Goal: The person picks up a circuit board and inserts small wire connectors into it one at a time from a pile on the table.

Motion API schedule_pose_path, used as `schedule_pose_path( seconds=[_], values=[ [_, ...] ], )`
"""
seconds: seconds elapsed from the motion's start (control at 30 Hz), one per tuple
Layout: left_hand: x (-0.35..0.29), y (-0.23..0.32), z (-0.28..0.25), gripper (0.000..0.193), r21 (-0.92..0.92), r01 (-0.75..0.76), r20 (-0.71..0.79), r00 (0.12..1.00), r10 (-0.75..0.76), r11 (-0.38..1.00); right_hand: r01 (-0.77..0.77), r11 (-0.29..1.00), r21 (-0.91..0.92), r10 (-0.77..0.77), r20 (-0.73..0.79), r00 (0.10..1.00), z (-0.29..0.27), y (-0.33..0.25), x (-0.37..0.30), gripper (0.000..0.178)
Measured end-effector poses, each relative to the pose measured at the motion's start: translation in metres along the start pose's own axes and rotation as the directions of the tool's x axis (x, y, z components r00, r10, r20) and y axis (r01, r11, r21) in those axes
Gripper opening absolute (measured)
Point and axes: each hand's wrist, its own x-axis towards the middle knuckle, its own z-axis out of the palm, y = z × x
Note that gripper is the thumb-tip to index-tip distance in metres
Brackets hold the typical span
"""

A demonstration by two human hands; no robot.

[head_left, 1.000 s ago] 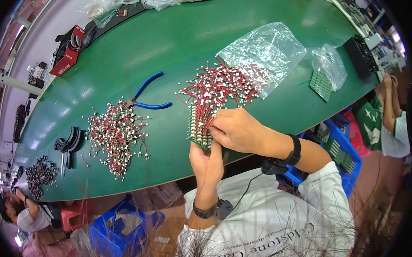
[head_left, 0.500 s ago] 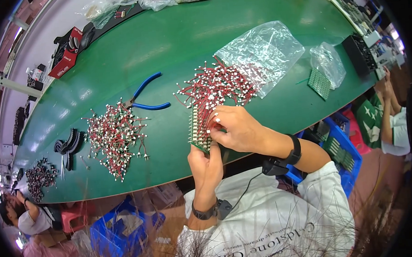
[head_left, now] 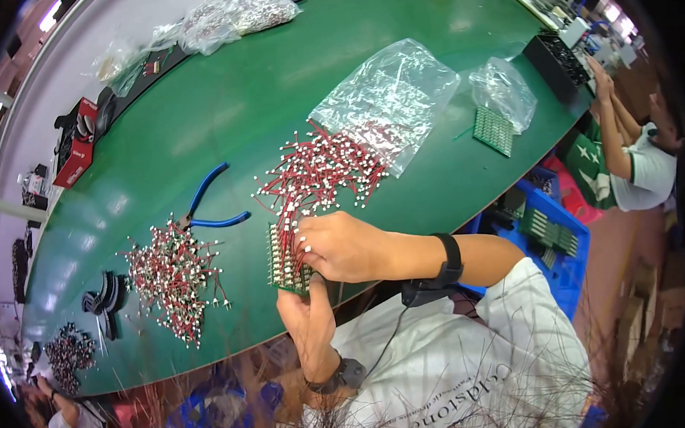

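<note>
My left hand (head_left: pixel 308 318) grips the near end of a green circuit board panel (head_left: pixel 274 258) with rows of small metal-pinned parts. Over the panel's right side is my right hand (head_left: pixel 346 249), its fingers closed around red wire leads (head_left: pixel 288 231) with white connectors. How many leads it holds is hidden by the fingers. Just beyond the panel spreads a loose heap of the same red leads (head_left: pixel 325 168), partly under the mouth of a clear plastic bag (head_left: pixel 394 87). Another pile of red-wired parts (head_left: pixel 174 277) lies to the left.
Blue-handled pliers (head_left: pixel 208 198) lie between the piles. Black curved strips (head_left: pixel 109 304), tweezers (head_left: pixel 101 335) and small dark parts (head_left: pixel 69 356) sit farther left. At right are another green panel (head_left: pixel 493 131), a smaller clear bag (head_left: pixel 504 89) and a black box (head_left: pixel 555 67). A co-worker's arms (head_left: pixel 608 111) reach in there.
The whole view has shifted, so the table and its contents appear farther left and mostly lower. Both hands remain at the panel, the right one still among the red leads.
</note>
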Motion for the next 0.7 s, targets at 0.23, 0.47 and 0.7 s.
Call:
schedule_pose_path(
  seconds=[0.23,0.47,0.7],
  values=[
    [0.008,-0.009,0.005,0.035,-0.316,-0.087,-0.015,0.996,0.087,0.945,0.04,0.999,-0.014,-0.041,-0.087,0.995,-0.011,-0.003,-0.001,0.014],
    [0.0,-0.004,0.006,0.027,-0.277,-0.129,-0.047,0.992,0.121,0.952,0.128,0.977,-0.171,-0.146,-0.099,0.984,-0.009,-0.013,-0.001,0.017],
    [0.0,0.002,0.009,0.023,-0.121,-0.187,-0.102,0.979,0.175,0.975,0.093,0.985,-0.144,-0.107,-0.089,0.99,-0.007,-0.012,0.001,0.02]
  ],
)
